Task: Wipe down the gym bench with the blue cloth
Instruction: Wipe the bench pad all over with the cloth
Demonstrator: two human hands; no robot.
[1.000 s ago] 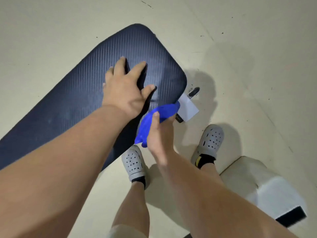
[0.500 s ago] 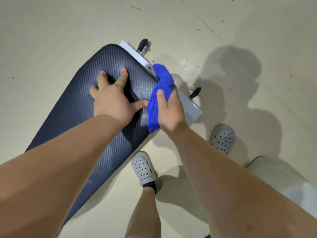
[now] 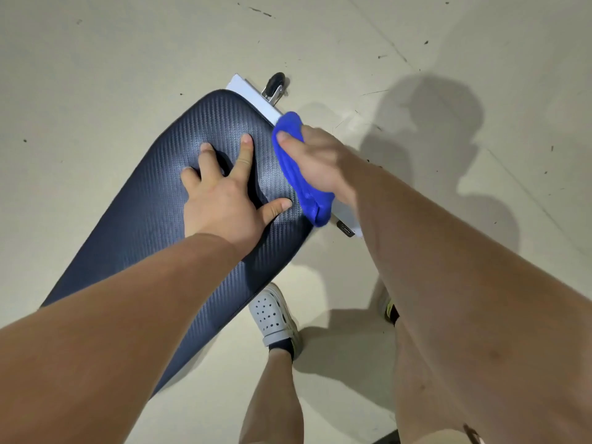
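The gym bench (image 3: 153, 225) has a dark blue ribbed pad that runs from the lower left up to the middle of the view. My left hand (image 3: 224, 197) lies flat on the pad near its far end, fingers spread, pressing a dent into it. My right hand (image 3: 317, 161) grips the blue cloth (image 3: 301, 174) and holds it against the pad's right end edge. The cloth is bunched and hangs down over the edge. A white metal base bar (image 3: 253, 97) shows just beyond that edge.
A small black wheel (image 3: 275, 84) sits on the base bar at the far end. My feet in grey perforated clogs (image 3: 275, 318) stand on the pale scuffed floor (image 3: 96, 59) right of the bench. Shadows fall on the floor at the right.
My right hand slid the cloth from the pad's near corner up along its end edge toward the far corner. My left hand stayed pressed on the pad. The camera view shifted.
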